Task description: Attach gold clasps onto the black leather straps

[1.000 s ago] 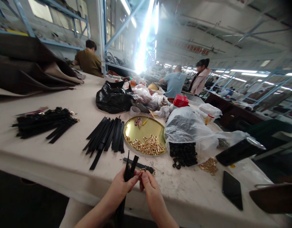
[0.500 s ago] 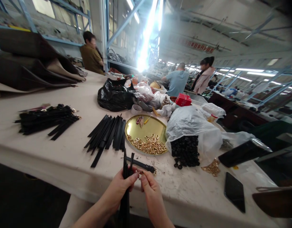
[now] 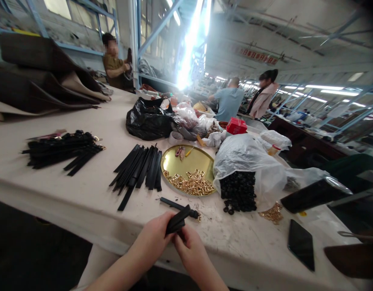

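My left hand and my right hand meet at the table's near edge, both gripping one black strap that is folded over, its end pointing up and right. Just beyond it another black strap with a gold buckle lies on the table. A round gold tray holding several gold buckles sits behind that. Loose black straps are fanned out left of the tray.
A second pile of black straps lies far left. A clear bag spills black rings, with gold pieces beside it. A black phone lies at right. A black bag sits behind. Three other people work farther back.
The strap stood upright in my left hand; now it is bent over and low between both hands. The small gold buckle at my right fingertips is no longer visible. The view shifted slightly.
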`<state>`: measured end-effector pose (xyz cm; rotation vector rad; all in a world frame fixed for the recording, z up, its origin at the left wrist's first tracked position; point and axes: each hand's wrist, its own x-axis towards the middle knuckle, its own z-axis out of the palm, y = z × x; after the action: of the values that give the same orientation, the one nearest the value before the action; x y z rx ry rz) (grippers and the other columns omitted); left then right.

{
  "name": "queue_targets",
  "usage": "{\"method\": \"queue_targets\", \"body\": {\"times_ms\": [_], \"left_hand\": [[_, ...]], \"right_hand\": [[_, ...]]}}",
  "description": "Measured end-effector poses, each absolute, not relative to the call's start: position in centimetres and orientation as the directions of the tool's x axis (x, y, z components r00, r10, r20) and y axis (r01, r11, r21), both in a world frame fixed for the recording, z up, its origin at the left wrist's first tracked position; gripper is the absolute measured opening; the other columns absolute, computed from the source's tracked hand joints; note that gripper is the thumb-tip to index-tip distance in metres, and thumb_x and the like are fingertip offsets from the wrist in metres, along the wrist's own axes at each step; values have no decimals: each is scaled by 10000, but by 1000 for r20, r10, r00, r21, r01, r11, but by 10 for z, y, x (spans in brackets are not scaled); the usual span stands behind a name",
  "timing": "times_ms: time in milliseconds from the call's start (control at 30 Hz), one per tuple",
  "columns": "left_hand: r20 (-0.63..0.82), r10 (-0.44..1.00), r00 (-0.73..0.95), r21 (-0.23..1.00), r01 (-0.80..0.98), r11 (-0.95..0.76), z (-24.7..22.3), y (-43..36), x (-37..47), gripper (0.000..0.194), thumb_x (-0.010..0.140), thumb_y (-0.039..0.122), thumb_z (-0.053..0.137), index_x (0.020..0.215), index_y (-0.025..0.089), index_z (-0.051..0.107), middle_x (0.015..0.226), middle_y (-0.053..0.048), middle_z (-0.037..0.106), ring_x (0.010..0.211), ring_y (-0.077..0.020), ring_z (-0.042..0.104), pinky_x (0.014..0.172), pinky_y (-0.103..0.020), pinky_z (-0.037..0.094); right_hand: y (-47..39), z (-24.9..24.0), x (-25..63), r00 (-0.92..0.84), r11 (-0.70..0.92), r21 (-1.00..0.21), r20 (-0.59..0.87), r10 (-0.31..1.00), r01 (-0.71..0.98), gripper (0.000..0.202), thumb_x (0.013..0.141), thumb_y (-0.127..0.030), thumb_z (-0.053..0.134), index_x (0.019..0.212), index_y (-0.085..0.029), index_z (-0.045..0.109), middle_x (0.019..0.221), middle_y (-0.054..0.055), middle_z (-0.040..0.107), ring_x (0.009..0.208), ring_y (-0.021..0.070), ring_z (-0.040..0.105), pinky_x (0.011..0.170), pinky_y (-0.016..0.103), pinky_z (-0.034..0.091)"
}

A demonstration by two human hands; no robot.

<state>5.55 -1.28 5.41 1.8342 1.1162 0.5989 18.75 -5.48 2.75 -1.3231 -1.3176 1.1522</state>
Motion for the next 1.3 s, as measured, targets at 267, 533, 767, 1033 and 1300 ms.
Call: {"method": "queue_targets", "body": {"times_ms": [267, 533, 767, 1033, 1300], "left_hand": [[-35, 927, 374, 931, 349, -105, 43, -6, 56, 141, 735, 258, 527, 859, 192, 536, 788, -21, 620, 750, -199, 580, 682, -285, 418], [-256, 871, 419, 966, 76, 248, 38, -6, 56, 305, 692, 390, 589, 879, 169, 492, 692, 13, 579, 582, -138, 545, 516, -233, 416], [-115, 850, 514, 940, 334, -75, 51, -5, 53, 159, 690, 190, 539, 847, 186, 558, 799, -14, 628, 771, -197, 566, 694, -279, 415], [-219, 825, 521, 972, 185, 142, 45, -3, 56, 299, 744, 433, 505, 894, 174, 498, 670, 29, 539, 483, -92, 435, 440, -197, 335], [-257, 848, 463, 964, 184, 192, 29, -11, 59, 271, 723, 436, 495, 806, 178, 490, 583, 41, 528, 436, -98, 424, 441, -208, 340]], "right_hand": [[-51, 23, 196, 172, -189, -940, -244, 954, -283, 270, 605, -369, 712, 707, -170, 560, 582, -33, 570, 502, 98, 494, 526, 238, 393], [-56, 26, 186, 203, -86, -957, -146, 968, -277, 188, 644, -324, 689, 665, -190, 557, 589, -25, 588, 567, 120, 530, 569, 250, 423], [-60, 20, 198, 91, 37, -966, 62, 994, 256, 167, 728, -182, 568, 885, -209, 617, 770, 22, 641, 691, 159, 568, 657, 284, 437], [-52, 32, 203, 247, -139, -940, -221, 943, -311, 207, 618, -303, 709, 734, -194, 577, 577, -51, 552, 521, 95, 517, 540, 233, 431], [-47, 39, 197, 230, -132, -631, -459, 858, -764, 299, 518, -231, 795, 753, -200, 613, 627, -54, 579, 524, 48, 548, 513, 157, 480]]}}
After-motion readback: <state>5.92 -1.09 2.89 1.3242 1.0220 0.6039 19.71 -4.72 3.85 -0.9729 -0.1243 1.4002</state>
